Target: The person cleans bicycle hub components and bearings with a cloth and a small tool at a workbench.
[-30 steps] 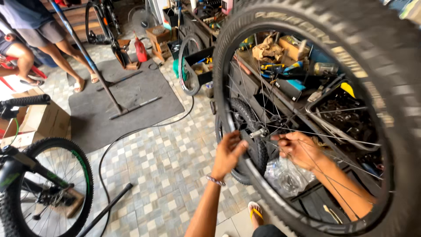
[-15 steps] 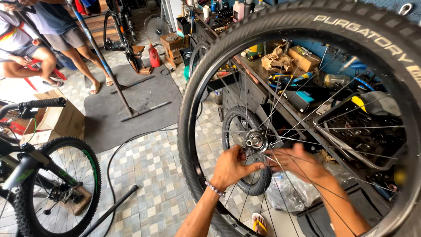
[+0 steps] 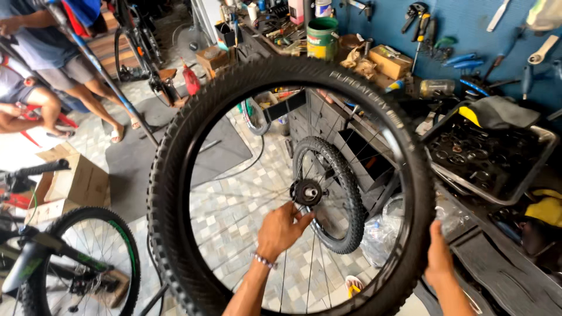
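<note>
1. Wheel (image 3: 175,193) is held upright in front of the person, tyre plane roughly facing them, axle pointing at them and away.
2. Left hand (image 3: 281,229) sits inside the rim, fingers spread narrow and curled up at the hub (image 3: 307,192). Fingertips touch or nearly touch the hub's underside; can't tell which.
3. Hub lies just above and slightly right of the left hand, so the left is the nearer one to it.
4. Right hand (image 3: 438,257) is clamped on the tyre's lower right edge, thumb up along the sidewall, carrying the wheel. Hub is well up and left of it.
5. Spokes are blurred, so the wheel looks to be spinning.
6. Beyond the left hand, seen through the spokes: a smaller wheel (image 3: 328,193) standing on the tiled floor against the workbench (image 3: 374,152).
7. Right of the right hand: metal tray (image 3: 544,146) of small parts on the bench.
8. Far left of the left hand: a bike (image 3: 70,257), cardboard box (image 3: 76,181), and other people's legs near a repair stand (image 3: 117,88).
</note>
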